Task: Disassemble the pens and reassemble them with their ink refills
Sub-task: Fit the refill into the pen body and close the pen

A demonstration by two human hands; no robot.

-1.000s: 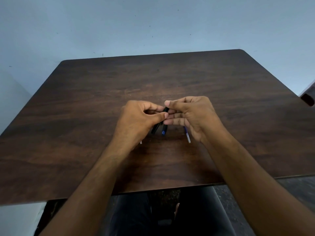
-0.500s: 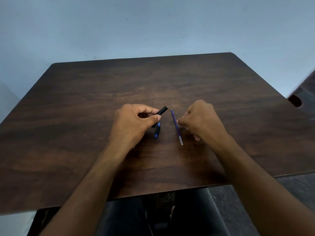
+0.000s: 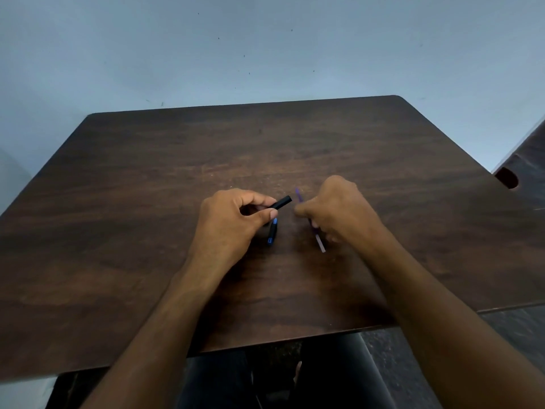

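My left hand [image 3: 233, 222] pinches a black pen barrel [image 3: 282, 202] between thumb and forefinger, its open end pointing up and to the right. A short black pen piece with blue ends [image 3: 272, 232] lies on the table just under that hand's thumb. My right hand [image 3: 339, 214] is curled around a thin blue ink refill [image 3: 318, 242]; the refill's blue tip shows above the fingers and its pale end sticks out below. The two hands are a small gap apart above the middle of the dark wooden table [image 3: 147, 231].
A pale blue wall stands behind the table. Part of a dark chair or second desk with a cut-out hole [image 3: 507, 178] shows at the right edge. My legs in dark trousers [image 3: 265, 379] are under the table's near edge.
The hands have separated: a second ago both gripped the pen together. My right hand has pulled the refill away to the right and now closes over it, while my left hand keeps the barrel.
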